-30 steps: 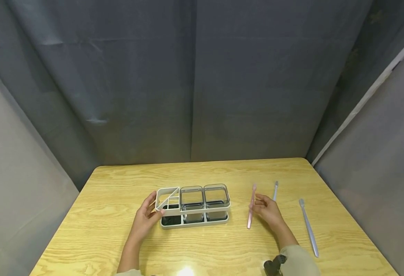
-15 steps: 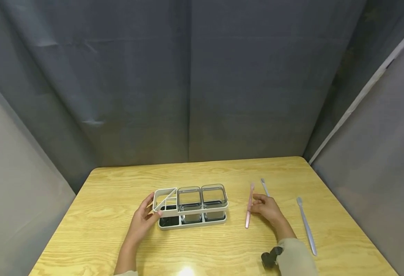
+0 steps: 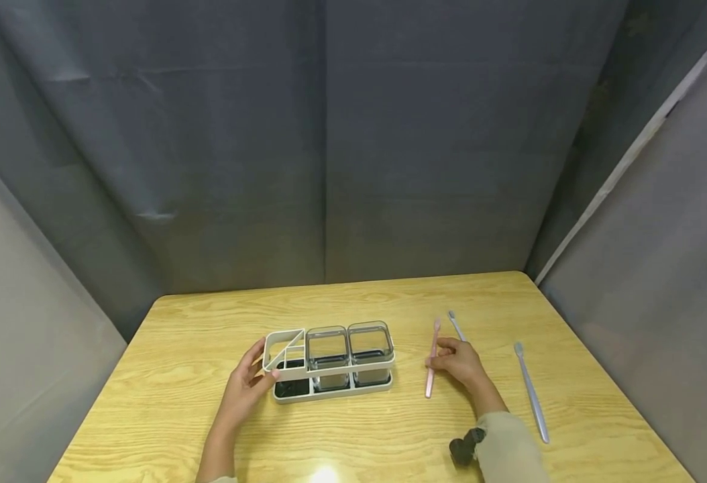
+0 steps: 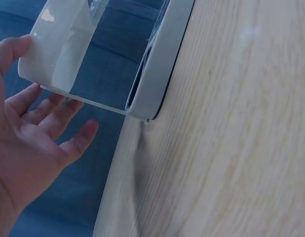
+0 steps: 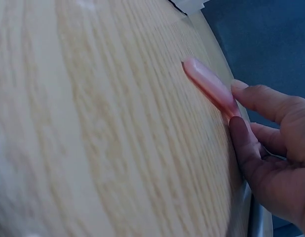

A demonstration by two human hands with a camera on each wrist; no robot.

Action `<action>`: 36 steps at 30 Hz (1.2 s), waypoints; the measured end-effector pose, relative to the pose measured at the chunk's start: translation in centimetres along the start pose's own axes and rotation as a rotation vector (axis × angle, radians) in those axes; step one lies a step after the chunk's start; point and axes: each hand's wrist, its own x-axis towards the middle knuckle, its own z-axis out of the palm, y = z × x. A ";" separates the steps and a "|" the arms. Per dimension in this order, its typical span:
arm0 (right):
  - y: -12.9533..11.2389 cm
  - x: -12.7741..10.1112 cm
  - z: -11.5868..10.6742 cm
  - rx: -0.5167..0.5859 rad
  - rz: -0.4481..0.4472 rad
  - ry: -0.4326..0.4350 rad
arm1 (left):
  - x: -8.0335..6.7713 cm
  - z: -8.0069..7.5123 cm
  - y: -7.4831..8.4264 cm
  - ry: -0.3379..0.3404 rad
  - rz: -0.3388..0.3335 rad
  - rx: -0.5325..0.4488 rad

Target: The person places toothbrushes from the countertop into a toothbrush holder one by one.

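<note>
On the wooden table (image 3: 390,429) stands a white holder (image 3: 328,370) with two clear cups (image 3: 349,343) and an empty divided section at its left end. My left hand (image 3: 263,372) is at that left end, thumb against the white wall (image 4: 58,49), fingers (image 4: 68,143) straight and spread. My right hand (image 3: 441,359) pinches a pink toothbrush (image 3: 430,365) that lies flat on the table; thumb and forefinger (image 5: 261,98) close on the pink toothbrush (image 5: 209,84) handle. A thin grey toothbrush (image 3: 453,323) pokes out from behind that hand.
A second, longer grey toothbrush (image 3: 531,392) lies to the right, near the table's right edge. Dark curtain walls close in the table at the back and on both sides. A black wrist camera (image 3: 465,448) sits on my right sleeve.
My right hand has settled down onto the pink toothbrush and closed thumb and finger on it. The thin grey toothbrush behind it has turned. My left hand stays at the holder.
</note>
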 end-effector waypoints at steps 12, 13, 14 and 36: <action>-0.5 -0.4 0.8 -0.029 0.034 0.036 | -0.1 -0.1 0.6 -0.011 0.006 0.024; -0.6 -0.5 0.9 -0.015 0.036 0.035 | -0.1 -0.1 0.6 -0.009 0.002 0.024; -0.7 -0.6 1.0 0.002 0.040 0.034 | -0.1 -0.1 0.6 -0.008 0.000 0.028; -2.2 -1.7 0.2 0.293 0.209 -0.075 | 0.1 -0.1 -0.4 0.001 0.029 0.035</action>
